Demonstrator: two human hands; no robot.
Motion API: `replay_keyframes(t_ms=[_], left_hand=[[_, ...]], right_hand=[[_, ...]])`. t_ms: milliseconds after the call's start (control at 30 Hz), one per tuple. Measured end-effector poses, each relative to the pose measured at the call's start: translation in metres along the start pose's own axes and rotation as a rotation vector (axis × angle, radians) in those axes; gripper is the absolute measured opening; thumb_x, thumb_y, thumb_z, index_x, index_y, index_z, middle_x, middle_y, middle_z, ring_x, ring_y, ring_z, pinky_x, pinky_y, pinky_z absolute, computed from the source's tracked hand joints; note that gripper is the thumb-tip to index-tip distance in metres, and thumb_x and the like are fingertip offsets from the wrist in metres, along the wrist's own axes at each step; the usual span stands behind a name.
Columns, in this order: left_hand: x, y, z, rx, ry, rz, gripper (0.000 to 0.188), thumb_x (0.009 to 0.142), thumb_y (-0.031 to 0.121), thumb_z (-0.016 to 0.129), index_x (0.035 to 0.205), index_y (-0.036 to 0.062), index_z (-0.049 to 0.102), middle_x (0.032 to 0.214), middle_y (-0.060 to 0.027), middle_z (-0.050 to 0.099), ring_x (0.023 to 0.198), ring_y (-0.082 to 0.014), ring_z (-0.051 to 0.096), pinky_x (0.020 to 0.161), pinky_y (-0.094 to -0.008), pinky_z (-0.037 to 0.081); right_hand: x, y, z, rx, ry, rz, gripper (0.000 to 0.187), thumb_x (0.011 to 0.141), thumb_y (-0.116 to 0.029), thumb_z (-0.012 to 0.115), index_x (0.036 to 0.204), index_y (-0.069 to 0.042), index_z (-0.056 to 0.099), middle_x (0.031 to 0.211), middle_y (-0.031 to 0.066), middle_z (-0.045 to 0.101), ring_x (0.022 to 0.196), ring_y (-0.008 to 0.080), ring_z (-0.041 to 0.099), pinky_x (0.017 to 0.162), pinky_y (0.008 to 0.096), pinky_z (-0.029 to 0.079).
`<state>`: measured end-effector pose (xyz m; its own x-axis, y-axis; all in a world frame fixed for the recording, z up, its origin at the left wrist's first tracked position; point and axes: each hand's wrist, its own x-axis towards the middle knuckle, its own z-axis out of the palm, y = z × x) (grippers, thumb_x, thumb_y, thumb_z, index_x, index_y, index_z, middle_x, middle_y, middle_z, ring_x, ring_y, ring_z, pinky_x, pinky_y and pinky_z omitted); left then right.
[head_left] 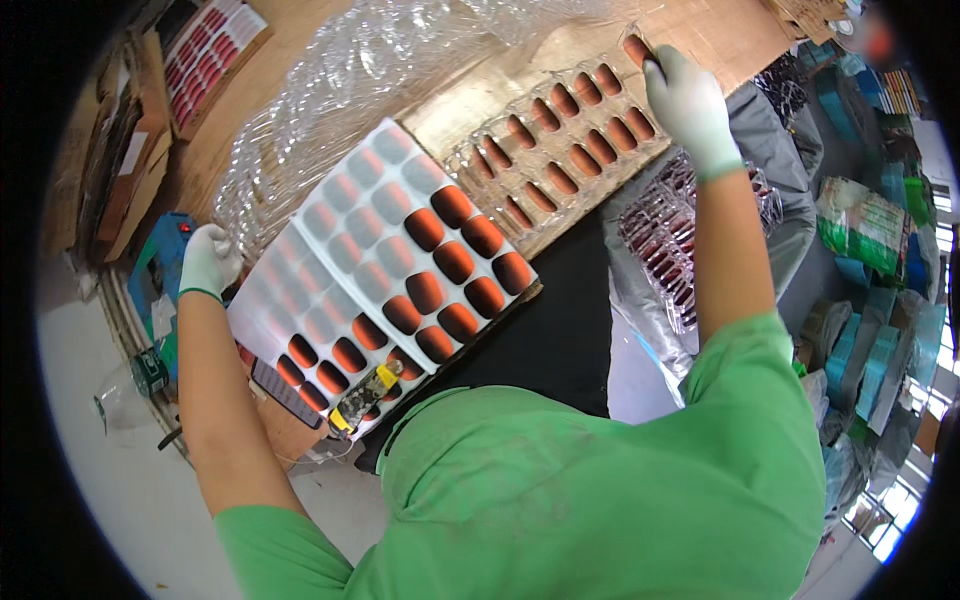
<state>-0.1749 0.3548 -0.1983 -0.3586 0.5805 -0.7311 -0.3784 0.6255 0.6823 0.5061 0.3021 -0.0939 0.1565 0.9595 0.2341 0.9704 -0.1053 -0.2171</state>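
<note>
My right hand [690, 110], in a white glove, reaches far forward, thumb and fingers pinching an orange-to-dark lens [636, 50] at the far end of a clear plastic tray [548, 172]. Two rows of similar lenses stand in the tray's slots. My left hand [209, 262], also gloved, is curled closed beside the left edge of a sheet of lenses [425, 290]; whatever its fingers hold is hidden. Whitish translucent film [345, 215] covers the sheet's far and left part, leaving several rounded lenses bare nearer me.
A yellow-and-black cutter [365, 400] lies on the sheet's near corner, by a dark phone-like slab [285, 395]. Crumpled clear trays [290, 110] pile up behind. More filled trays [662, 235] rest on grey plastic at right. Cardboard [130, 165] and another lens sheet [212, 55] stand far left.
</note>
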Motion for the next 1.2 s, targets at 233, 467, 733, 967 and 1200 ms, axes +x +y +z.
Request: replay_keyframes(t_ms=[233,467,733,967,1200], left_hand=[[-0.048,0.007,0.025,0.160,0.048,0.100,0.016,0.082,0.017,0.062,0.070,0.0184,0.052,0.061,0.0062,0.050,0.050,-0.0120,0.046,0.044,-0.0317,0.036],[-0.162,0.004,0.027,0.023,-0.139,0.619,0.023,0.095,0.008,0.067,0.117,0.0011,0.065,0.093,-0.0005,0.062,0.070,-0.0068,0.054,0.062,-0.0184,0.047],[-0.325,-0.144,0.071,0.568,-0.285,1.230,0.018,0.094,0.000,0.066,0.112,0.0001,0.070,0.097,-0.0026,0.070,0.083,-0.0102,0.064,0.076,-0.0263,0.053],[-0.373,-0.168,0.021,0.569,-0.713,1.390,0.028,0.091,0.003,0.068,0.118,-0.0019,0.065,0.087,-0.0087,0.066,0.077,-0.0286,0.062,0.074,-0.0373,0.049],[-0.374,-0.183,-0.007,0.310,-0.510,1.051,0.020,0.103,0.005,0.054,0.120,-0.0038,0.061,0.101,-0.0096,0.073,0.096,-0.0162,0.072,0.090,-0.0312,0.056]], right_hand=[[0.030,0.060,0.061,0.018,-0.376,0.170,0.045,0.095,-0.035,0.050,0.123,-0.005,0.068,0.124,0.0259,0.067,0.118,0.0426,0.063,0.104,0.0470,0.048],[-0.042,-0.064,0.009,0.320,-0.104,-0.030,0.038,0.092,-0.029,0.063,0.123,-0.008,0.068,0.111,0.0177,0.072,0.105,0.0363,0.069,0.092,0.0449,0.055],[-0.119,-0.217,0.043,0.032,-0.452,-0.398,0.038,0.085,-0.027,0.066,0.115,-0.002,0.066,0.116,0.0258,0.064,0.111,0.0424,0.063,0.097,0.0489,0.052],[-0.109,-0.226,0.034,0.088,-0.482,-0.319,0.033,0.087,-0.021,0.060,0.113,-0.001,0.066,0.118,0.0268,0.064,0.113,0.0436,0.062,0.099,0.0484,0.050],[-0.186,-0.257,-0.048,0.789,-0.387,-0.406,0.016,0.088,0.000,0.063,0.104,0.000,0.064,0.093,0.0153,0.066,0.083,0.0227,0.066,0.077,0.0338,0.051]])
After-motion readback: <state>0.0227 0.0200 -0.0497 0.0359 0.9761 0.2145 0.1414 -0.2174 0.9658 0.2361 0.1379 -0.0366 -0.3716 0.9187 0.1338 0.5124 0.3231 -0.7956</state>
